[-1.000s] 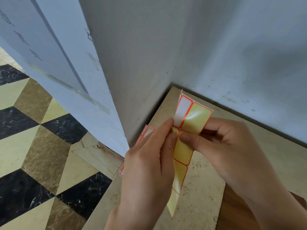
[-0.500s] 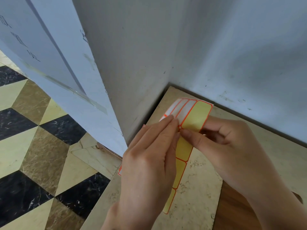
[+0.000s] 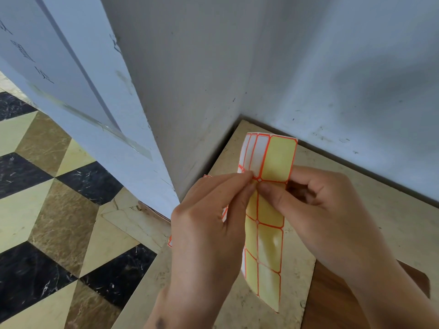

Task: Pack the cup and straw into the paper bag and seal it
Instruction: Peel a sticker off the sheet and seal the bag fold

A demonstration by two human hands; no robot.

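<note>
Grey-white wall (image 3: 332, 67) fills most of the view, meeting in a corner above a beige stone ledge (image 3: 356, 210); to the left a pale panel (image 3: 71, 79) leans out over a patterned floor (image 3: 47, 210) of black, tan and cream tiles. A strip of brown wood (image 3: 332, 300) shows at the ledge's near edge.

Over the ledge both hands work on a label sheet (image 3: 268, 233) — a long yellow backing strip with orange borders, most of its cells already bare, a few white labels (image 3: 255, 153) left at the top. A second sheet (image 3: 169, 242) lies mostly hidden under the left wrist. The right hand (image 3: 320, 210) pinches the sheet between thumb and curled fingers just below the top row. The left hand (image 3: 209, 224) has thumb and fingertips drawn together at the lower corner of a white label, apparently picking it loose; whether the corner has lifted is too small to tell.

As for the task's own things — cup, straw and bag are nowhere in view, so whether they are packed cannot be told. My judgement is that this is the sealing step: a label is being freed to close the bag. Peeling, carrying it to the bag and pressing it over the fold seem left.
</note>
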